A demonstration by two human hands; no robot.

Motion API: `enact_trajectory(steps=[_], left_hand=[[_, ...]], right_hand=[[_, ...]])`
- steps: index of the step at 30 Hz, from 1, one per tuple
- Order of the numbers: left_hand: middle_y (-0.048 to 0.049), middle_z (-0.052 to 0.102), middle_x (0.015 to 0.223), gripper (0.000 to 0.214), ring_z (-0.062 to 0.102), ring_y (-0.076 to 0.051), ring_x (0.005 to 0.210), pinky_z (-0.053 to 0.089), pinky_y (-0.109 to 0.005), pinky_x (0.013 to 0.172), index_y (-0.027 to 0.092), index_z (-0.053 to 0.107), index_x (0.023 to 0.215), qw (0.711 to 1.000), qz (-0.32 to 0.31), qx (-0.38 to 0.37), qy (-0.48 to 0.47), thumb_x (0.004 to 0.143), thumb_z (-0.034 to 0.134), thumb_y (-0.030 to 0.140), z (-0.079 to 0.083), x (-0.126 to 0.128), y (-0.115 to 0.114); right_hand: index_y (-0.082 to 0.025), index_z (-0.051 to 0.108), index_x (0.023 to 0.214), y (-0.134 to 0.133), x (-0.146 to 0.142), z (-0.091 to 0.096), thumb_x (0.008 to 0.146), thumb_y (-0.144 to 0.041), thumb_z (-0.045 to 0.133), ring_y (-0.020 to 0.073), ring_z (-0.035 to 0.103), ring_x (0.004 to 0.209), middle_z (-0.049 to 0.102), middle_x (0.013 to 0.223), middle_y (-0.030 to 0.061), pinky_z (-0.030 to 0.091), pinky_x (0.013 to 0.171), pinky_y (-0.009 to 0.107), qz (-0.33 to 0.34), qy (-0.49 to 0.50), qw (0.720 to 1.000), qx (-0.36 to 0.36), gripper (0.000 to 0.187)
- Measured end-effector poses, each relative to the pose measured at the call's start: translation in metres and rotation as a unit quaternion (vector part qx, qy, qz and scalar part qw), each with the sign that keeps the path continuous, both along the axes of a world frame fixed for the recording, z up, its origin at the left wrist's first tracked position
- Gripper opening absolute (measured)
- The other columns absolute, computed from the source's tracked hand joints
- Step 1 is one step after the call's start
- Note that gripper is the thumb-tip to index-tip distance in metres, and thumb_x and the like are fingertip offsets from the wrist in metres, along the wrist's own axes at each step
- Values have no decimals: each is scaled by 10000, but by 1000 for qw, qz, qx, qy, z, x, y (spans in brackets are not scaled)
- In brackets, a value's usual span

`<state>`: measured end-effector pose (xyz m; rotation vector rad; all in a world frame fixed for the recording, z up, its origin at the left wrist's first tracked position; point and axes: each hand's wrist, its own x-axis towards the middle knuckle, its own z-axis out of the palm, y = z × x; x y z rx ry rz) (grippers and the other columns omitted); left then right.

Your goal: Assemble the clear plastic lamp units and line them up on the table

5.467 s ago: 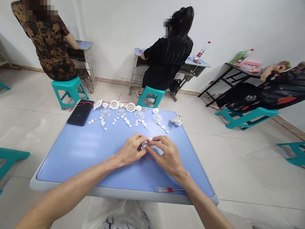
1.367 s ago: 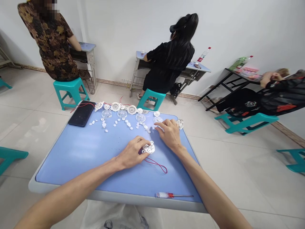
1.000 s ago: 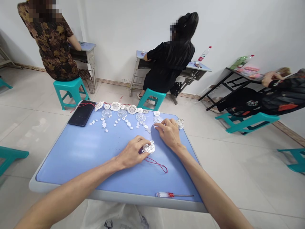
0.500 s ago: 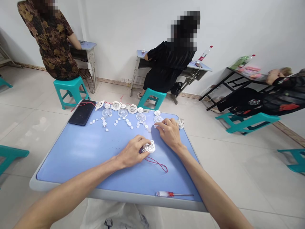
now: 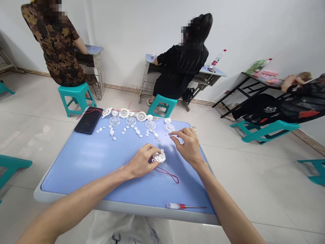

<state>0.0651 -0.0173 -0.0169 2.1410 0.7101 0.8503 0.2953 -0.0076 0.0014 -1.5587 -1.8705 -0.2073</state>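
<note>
My left hand (image 5: 142, 161) is closed round the edge of a round white plastic gear casing (image 5: 159, 156) resting on the blue table. Small parts show in its open top, and a looped red cord (image 5: 169, 173) trails from beneath it. My right hand (image 5: 188, 144) hovers above the table to the right, thumb and forefinger pinched together; whatever lies between the tips is too small to make out. Just beyond those fingertips lies a clear round cover (image 5: 169, 127), with a small white disc (image 5: 167, 120) behind it.
Along the far edge sit several white casings (image 5: 141, 116), clear covers (image 5: 150, 125) and small white gears (image 5: 137, 132). A black phone (image 5: 88, 120) lies at the far left. Near the front edge is a screwdriver (image 5: 186, 206). Other people sit on green stools (image 5: 76, 90) at desks beyond.
My right hand has lifted from the small parts and shifted slightly right and towards me, fingers pinched. My left hand and the casing have stayed in place.
</note>
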Motion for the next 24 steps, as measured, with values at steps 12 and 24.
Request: enact_trajectory(steps=[12, 24], left_hand=[[-44, 540, 1031, 318, 573, -170, 905, 502, -308, 846, 214, 592, 1129, 1000, 8, -2, 4, 820, 625, 147, 1, 0, -1], [-42, 497, 1007, 298, 549, -158, 855, 497, -291, 802, 196, 574, 1106, 1000, 7, 2, 9, 821, 583, 112, 0, 2, -3]], right_hand=[[-241, 684, 873, -64, -53, 21, 872, -314, 621, 197, 513, 728, 564, 721, 27, 433, 676, 352, 95, 77, 992, -23, 97], [-219, 700, 831, -68, -63, 7, 877, -323, 638, 200, 473, 735, 606, 713, 43, 362, 670, 342, 53, -77, 996, 16, 129]])
